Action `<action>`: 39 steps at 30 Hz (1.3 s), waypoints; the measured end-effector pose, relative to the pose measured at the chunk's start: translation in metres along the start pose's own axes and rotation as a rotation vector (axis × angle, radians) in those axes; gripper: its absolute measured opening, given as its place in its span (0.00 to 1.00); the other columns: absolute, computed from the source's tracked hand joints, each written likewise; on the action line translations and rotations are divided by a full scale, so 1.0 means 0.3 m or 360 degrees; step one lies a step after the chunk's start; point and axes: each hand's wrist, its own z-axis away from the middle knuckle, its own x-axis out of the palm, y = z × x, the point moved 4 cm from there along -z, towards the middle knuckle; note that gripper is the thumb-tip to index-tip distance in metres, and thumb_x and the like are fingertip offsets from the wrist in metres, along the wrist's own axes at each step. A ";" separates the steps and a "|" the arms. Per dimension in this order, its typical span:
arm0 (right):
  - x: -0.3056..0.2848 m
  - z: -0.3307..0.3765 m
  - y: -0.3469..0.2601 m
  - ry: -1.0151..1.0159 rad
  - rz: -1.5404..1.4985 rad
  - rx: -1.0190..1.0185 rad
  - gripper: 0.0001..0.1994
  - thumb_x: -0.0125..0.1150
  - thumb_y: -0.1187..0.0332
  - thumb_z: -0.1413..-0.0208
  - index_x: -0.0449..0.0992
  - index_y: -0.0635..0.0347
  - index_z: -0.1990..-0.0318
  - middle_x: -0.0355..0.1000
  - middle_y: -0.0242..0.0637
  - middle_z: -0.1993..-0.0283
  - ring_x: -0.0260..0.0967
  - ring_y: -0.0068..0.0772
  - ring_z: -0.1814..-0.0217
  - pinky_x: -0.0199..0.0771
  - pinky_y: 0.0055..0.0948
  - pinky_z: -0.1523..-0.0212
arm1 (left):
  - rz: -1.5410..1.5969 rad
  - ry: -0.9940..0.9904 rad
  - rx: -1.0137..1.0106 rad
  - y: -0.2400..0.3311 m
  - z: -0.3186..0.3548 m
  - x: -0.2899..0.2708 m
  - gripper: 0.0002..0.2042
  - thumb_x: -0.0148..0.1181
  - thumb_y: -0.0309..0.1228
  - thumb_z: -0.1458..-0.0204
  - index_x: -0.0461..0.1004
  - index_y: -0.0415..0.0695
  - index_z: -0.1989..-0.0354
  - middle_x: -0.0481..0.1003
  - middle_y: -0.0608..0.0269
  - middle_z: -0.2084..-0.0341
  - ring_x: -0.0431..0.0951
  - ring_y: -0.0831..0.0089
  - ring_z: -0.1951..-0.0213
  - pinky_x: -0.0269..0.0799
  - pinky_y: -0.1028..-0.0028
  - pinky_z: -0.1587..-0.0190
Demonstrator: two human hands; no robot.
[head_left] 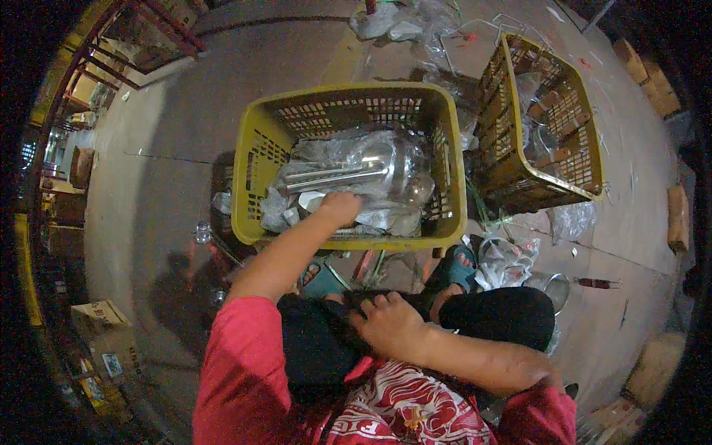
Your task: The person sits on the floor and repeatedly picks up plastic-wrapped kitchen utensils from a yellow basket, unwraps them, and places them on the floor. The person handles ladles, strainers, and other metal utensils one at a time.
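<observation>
Fingers of my left hand [341, 209] reach among plastic bags [337, 148] inside the yellow basket [408, 244], their grip too hidden to tell, in what I judge a rummaging step calling next for a careful pinch.

Tubes [334, 176] on plastic sheeting [315, 150] in one basket [240, 174] (second basket [515, 111] to its right)

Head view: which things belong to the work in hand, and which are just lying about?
Seemingly in use:
left hand, reaching into the yellow perforated plastic basket
long shiny metal pieces
crumpled clear plastic around them

Apparently lying about:
second yellow perforated plastic basket, right
brown cardboard box, left
slim dark-red tool on the floor
</observation>
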 end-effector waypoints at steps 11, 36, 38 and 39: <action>-0.022 -0.008 -0.023 -0.0050 0.0101 -0.0062 0.24 0.46 0.65 0.38 0.66 0.56 0.35 0.74 0.47 0.46 0.75 0.45 0.48 0.75 0.44 0.50 | 0.0822 0.0606 0.0049 -0.086 0.252 -0.301 0.23 0.59 0.41 0.43 0.67 0.41 0.43 0.76 0.47 0.59 0.78 0.55 0.60 0.75 0.58 0.58; 0.050 -0.159 0.116 -0.0250 -0.0015 0.0218 0.24 0.57 0.56 0.41 0.69 0.58 0.41 0.73 0.52 0.48 0.70 0.57 0.44 0.70 0.50 0.45 | 0.1572 0.1614 -0.2083 -0.876 0.904 0.909 0.23 0.44 0.44 0.35 0.66 0.41 0.39 0.67 0.37 0.42 0.68 0.43 0.41 0.64 0.49 0.39; 0.070 -0.175 0.131 -0.0285 -0.0081 0.0229 0.24 0.57 0.56 0.41 0.69 0.58 0.40 0.73 0.53 0.48 0.70 0.56 0.44 0.71 0.49 0.45 | 0.0730 0.1303 -0.1912 -0.938 0.798 1.019 0.24 0.45 0.44 0.35 0.66 0.40 0.39 0.67 0.37 0.42 0.67 0.42 0.40 0.63 0.50 0.38; 0.081 -0.181 0.142 -0.0321 -0.0099 0.0263 0.24 0.57 0.56 0.41 0.69 0.58 0.40 0.73 0.53 0.48 0.70 0.55 0.44 0.71 0.49 0.45 | 0.0291 0.1198 -0.1841 -0.960 0.754 1.057 0.24 0.46 0.44 0.35 0.66 0.40 0.39 0.67 0.37 0.42 0.67 0.42 0.40 0.63 0.50 0.37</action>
